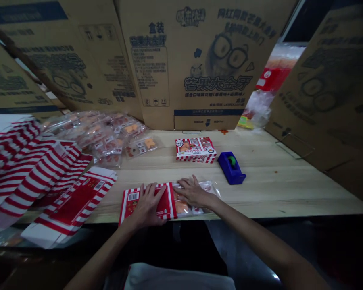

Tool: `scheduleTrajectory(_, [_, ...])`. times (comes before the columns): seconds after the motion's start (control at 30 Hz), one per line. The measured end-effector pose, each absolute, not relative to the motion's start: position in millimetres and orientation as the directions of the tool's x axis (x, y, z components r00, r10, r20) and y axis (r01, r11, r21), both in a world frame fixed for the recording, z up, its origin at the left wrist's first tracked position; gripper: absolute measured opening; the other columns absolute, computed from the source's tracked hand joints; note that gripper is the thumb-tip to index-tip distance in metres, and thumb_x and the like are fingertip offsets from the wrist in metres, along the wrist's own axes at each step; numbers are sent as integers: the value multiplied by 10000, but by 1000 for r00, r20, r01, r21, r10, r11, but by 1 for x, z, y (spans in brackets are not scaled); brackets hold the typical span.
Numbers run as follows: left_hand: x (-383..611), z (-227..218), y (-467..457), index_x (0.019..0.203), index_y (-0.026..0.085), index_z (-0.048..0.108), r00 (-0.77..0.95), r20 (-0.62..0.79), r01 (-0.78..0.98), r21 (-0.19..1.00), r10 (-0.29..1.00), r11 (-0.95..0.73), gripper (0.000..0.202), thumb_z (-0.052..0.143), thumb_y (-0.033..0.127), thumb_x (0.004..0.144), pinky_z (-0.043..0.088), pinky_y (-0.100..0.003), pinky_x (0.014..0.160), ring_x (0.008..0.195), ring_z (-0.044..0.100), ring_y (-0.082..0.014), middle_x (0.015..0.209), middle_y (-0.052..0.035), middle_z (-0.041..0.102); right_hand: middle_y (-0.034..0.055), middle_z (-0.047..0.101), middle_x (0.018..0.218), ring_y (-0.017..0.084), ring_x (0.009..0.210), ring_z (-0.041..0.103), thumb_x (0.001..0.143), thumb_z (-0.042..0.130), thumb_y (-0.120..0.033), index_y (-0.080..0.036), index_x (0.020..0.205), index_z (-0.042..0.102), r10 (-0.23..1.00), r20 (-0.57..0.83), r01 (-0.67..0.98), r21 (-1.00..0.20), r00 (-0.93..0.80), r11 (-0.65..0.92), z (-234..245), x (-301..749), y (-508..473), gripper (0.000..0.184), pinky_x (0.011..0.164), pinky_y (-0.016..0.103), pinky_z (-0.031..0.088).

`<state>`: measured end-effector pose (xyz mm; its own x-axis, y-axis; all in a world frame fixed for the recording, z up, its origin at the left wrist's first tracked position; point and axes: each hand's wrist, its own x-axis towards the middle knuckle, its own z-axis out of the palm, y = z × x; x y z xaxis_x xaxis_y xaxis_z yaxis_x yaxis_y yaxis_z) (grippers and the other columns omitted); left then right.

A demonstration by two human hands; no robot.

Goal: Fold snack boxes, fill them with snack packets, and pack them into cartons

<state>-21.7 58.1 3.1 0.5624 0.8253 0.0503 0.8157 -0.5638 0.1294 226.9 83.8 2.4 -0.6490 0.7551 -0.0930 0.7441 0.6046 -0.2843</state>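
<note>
while left hand (148, 206), half-open, clasps box (168, 204), right hand (196, 193), spread, touches packet (183, 208)

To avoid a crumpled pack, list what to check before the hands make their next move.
1. Left hand on the red-and-white striped box: ok, fingers spread on top.
2. Right hand on the clear plastic pack: ok.
3. Pack fully inside the box: not ok, part shows beyond the right end.
4. Box's interior unobstructed: cannot tell.
5. Blue tape dispenser clear of both hands: ok.
</note>
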Motion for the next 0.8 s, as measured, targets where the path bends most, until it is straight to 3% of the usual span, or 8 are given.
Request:
scheduleTrajectory(0.17, [-17,2,61,1433,129,375,561,-2,818,152,828,-555,1105,779,475,464,129,-623,1119,1330,340,-429,1415,-252,401,174,372,1511,337,1427,261,987,406,-352,-250,1331,540,765,-40,734,-321,-643,599,-11,213,83,383,1100,683,85])
scheduleTrajectory(0.3, [-18,-4,63,1447,153,348,563,-30,817,175,826,-550,1117,772,517,480,128,-636,1112,1336,343,-431,1430,-244,399,154,418,1494,281,1430,290,978,415,-289,-221,1234,632,826,70,715,-465,-559,523,-18,216,80,343,1143,580,180])
scheduleTrajectory(0.4, [-18,-4,63,1453,162,335,547,-55,829,178,836,-530,1116,760,554,498,139,-637,1105,1354,322,-439,1456,-252,376,158,557,1374,255,1351,431,933,463,-265,-171,1163,671,939,169,732,-591,-301,341,-16,251,73,325,1128,470,312])
scheduleTrajectory(0.47, [-17,-3,62,1458,164,326,538,-66,835,178,840,-520,1121,754,576,508,137,-638,1103,1366,304,-444,1476,-255,356,172,610,1302,279,1284,506,916,471,-315,-148,1203,639,982,176,751,-639,-65,164,-14,285,65,372,1087,474,376])
scheduleTrajectory(0.53, [-16,-1,61,1460,153,323,528,-73,841,179,846,-510,1128,757,580,511,130,-640,1103,1370,295,-448,1481,-263,349,176,644,1246,308,1216,565,923,437,-396,-149,1227,614,992,112,736,-676,66,27,-13,312,55,429,1036,503,424])
scheduleTrajectory(0.67, [-6,-2,59,1454,103,342,502,-63,856,178,863,-485,1130,770,560,513,148,-645,1089,1345,319,-462,1464,-297,350,126,672,1217,299,1165,604,930,392,-440,-212,1206,614,999,-24,641,-767,30,-38,-22,301,30,422,1024,511,428])
scheduleTrajectory(0.8, [4,-8,57,1442,125,371,473,-16,871,156,881,-465,1099,759,564,512,163,-634,1081,1308,353,-456,1441,-279,383,86,577,1367,297,1310,484,894,486,-414,-286,1314,509,987,-36,589,-806,-154,63,-31,226,12,439,1140,588,214])
